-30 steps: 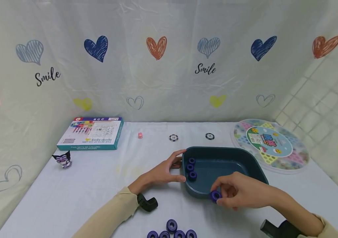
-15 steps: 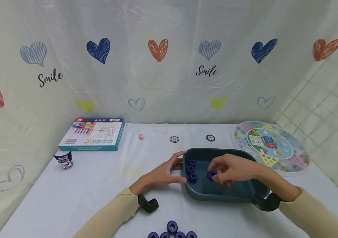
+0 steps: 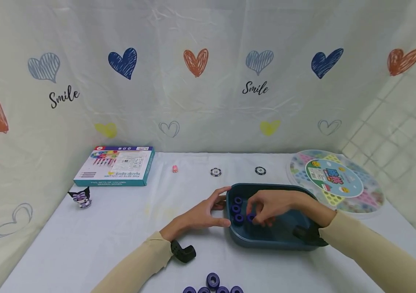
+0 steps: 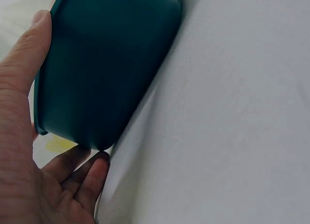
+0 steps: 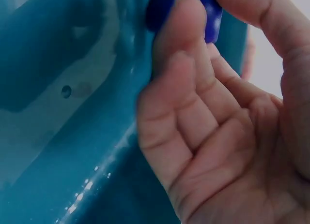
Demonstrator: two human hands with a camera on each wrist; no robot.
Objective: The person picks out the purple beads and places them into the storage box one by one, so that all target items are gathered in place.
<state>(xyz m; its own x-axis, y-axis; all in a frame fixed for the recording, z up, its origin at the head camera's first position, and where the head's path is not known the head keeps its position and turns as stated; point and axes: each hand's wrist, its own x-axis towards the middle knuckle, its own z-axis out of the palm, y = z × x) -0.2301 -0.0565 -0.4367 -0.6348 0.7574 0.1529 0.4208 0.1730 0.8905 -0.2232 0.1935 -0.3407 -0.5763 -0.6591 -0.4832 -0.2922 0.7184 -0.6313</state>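
Note:
A dark teal plastic tub stands on the white table. My left hand grips its left end, thumb at the near corner and index finger at the far rim. In the left wrist view, the thumb lies along the tub's wall and the other fingertips touch lower down. Inside the tub, my right hand pinches a purple ring-shaped bead between thumb and index finger. Three similar beads sit in a row along the left wall, just beside the held one. A purple bead shows between the fingertips in the right wrist view.
Several more purple beads lie at the table's front edge. Further back are a boxed bead set, a small figurine, a pink piece and two chips. A round game board lies behind the tub, right.
My right hand has carried the bead from over the tub's near rim into the tub, then left toward the row of beads. The left hand has stayed on the tub's end.

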